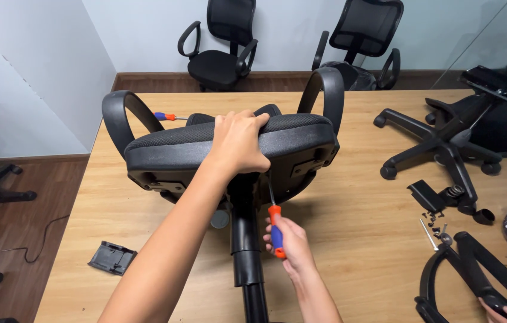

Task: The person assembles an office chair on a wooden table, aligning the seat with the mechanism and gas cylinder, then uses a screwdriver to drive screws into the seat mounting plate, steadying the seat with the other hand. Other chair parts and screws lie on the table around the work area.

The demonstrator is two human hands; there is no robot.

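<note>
My left hand [238, 143] is clamped over the front edge of a black office chair seat [229, 146], which lies tipped on its side in the middle of a light wooden surface [349, 239], its underside facing me. The two curved armrests [123, 113] rise on either side, and the black gas-lift column [246, 239] runs from the seat base toward me and out of the bottom of the view.

My right hand [286, 242] is closed around a screwdriver [275, 230] with an orange and blue handle, its shaft pointing up toward the seat's underside. A second screwdriver [166, 116] of the same colours lies on the surface beyond the seat.

I judge the seat bulky and fairly heavy, with padded mesh fabric that gives under the fingers and a stiff plastic shell below. Balanced on its side it could roll, so the firm rim is the sound place to hold it.

I cannot see the screwdriver tip or any screw it may meet; my left forearm and the column hide that spot. A small black plastic part [113, 257] lies at the left. At the right are a wheeled chair base [445, 143], loose screws [436, 221] too small to make out clearly, and another person's hand [501, 310], cut off by the frame.
</note>
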